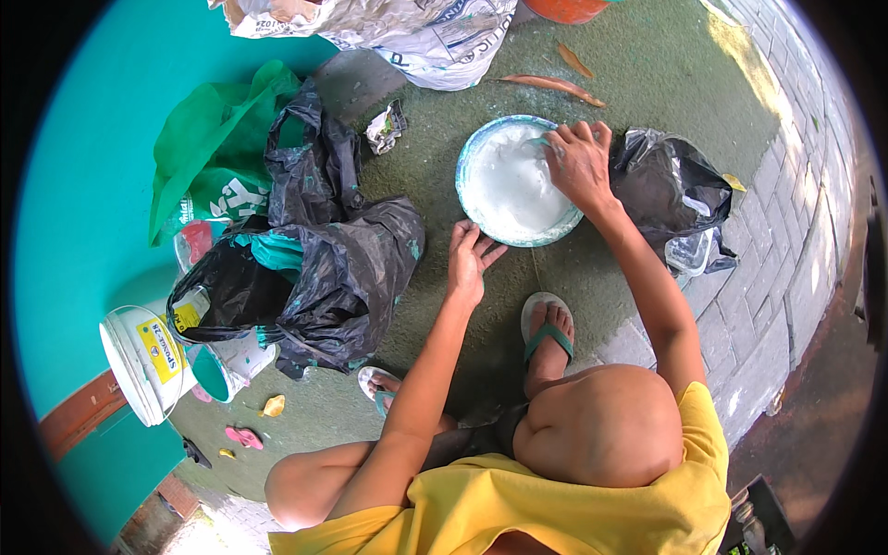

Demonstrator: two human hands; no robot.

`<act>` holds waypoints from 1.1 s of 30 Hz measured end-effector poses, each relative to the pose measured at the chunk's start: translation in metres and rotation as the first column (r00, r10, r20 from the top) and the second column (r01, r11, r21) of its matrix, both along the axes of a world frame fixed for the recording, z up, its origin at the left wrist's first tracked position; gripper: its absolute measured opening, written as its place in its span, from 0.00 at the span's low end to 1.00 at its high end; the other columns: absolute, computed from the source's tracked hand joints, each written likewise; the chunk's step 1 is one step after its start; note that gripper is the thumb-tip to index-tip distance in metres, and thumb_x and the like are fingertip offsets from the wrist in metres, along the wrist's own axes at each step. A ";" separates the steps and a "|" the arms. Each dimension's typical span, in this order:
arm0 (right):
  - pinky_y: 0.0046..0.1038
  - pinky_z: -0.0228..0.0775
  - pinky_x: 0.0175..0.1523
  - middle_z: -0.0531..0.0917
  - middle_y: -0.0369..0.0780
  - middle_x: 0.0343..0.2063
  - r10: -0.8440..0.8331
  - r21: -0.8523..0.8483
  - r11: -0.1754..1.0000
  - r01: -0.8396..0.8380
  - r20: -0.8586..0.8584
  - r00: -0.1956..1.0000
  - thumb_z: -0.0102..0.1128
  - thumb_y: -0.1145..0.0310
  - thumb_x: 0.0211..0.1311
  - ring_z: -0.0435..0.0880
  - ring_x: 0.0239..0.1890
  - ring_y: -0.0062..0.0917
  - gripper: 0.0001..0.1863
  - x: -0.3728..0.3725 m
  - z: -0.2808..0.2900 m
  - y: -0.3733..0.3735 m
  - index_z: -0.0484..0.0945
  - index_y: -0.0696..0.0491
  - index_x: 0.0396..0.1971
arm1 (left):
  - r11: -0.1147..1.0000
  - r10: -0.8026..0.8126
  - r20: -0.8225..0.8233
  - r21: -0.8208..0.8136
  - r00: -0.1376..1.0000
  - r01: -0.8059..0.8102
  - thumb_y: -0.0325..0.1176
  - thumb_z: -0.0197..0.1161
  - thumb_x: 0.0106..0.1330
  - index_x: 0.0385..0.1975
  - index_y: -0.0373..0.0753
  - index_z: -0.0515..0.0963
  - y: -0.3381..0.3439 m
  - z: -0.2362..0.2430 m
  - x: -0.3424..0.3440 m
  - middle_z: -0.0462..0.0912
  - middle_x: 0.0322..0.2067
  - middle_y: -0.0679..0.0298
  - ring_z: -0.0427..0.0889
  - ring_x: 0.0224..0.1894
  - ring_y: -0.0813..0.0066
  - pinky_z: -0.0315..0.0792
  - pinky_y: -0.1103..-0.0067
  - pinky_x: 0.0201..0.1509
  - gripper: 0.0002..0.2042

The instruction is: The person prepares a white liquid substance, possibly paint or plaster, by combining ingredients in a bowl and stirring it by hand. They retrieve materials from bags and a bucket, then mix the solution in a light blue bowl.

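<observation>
A round basin with a paint-smeared, blue-green rim sits on the ground in front of me. Thick white paste covers its inside. My left hand is at the near left of the basin, its fingers gripping the rim and outer wall. Over the basin's right side, my right hand is closed, fingers bent down toward the paste. A bit of teal shows by its fingertips; the hand hides most of whatever it holds, so I cannot make out what it is.
Black plastic bags lie to the left, beside a green bag and a white bucket. An open black bag is right of the basin. White sacks and an orange container stand beyond it. Paving bricks run along the right.
</observation>
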State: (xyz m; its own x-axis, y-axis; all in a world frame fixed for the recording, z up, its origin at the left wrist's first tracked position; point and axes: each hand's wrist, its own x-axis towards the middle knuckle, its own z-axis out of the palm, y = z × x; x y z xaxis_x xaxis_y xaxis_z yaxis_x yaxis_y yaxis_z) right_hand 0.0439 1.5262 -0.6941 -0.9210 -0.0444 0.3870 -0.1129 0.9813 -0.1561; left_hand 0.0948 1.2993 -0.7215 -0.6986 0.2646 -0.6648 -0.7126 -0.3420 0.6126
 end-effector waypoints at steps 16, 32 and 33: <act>0.41 0.52 0.57 0.79 0.34 0.28 0.203 -0.141 0.974 -0.178 0.191 0.960 0.58 0.70 0.51 0.73 0.40 0.27 0.05 0.053 0.004 -0.057 0.79 0.50 0.29 | 0.999 0.033 0.014 0.021 0.999 -0.033 0.35 0.46 0.71 0.44 0.42 0.64 0.000 0.000 0.000 0.70 0.47 0.64 0.72 0.52 0.68 0.71 0.61 0.58 0.07; 0.42 0.52 0.57 0.81 0.34 0.29 -0.008 -0.014 1.000 0.008 -0.011 1.000 0.58 0.70 0.51 0.74 0.42 0.27 0.05 -0.015 0.000 -0.015 0.80 0.50 0.29 | 1.000 0.013 -0.005 0.008 1.000 -0.013 0.36 0.45 0.72 0.45 0.42 0.64 0.001 0.000 0.000 0.69 0.48 0.63 0.71 0.54 0.66 0.71 0.62 0.58 0.08; 0.41 0.52 0.56 0.81 0.34 0.29 -0.032 -0.006 0.999 0.032 -0.002 0.999 0.58 0.70 0.50 0.75 0.41 0.27 0.05 -0.010 0.000 -0.011 0.80 0.50 0.28 | 1.000 0.012 -0.005 0.008 1.000 -0.012 0.36 0.45 0.72 0.45 0.41 0.64 0.001 0.000 0.000 0.69 0.48 0.63 0.71 0.54 0.66 0.71 0.62 0.58 0.08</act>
